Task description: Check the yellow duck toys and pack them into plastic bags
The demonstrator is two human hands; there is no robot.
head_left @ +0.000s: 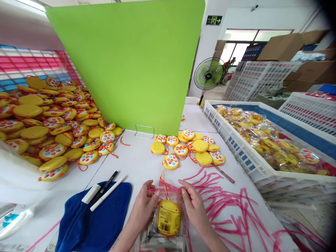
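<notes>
Both hands are at the top edge of a clear plastic bag (183,224) near the table's front. My left hand (147,201) pinches the bag's left upper edge between thumb and fingers. My right hand (193,201) pinches its right upper edge. Inside the bag lies a yellow round toy (169,217), its printed back with a barcode facing up. The toy's orange cord (165,185) sticks up between my hands, past the bag's opening. Under this bag is a stack of more clear bags, partly hidden.
Yellow toys (180,149) lie ahead, near a green board (126,63). A large toy pile (34,112) fills the left. Pink strips (231,210) and a crate (273,175) of bagged toys are right. Pens (107,192) rest on a blue cloth (105,224).
</notes>
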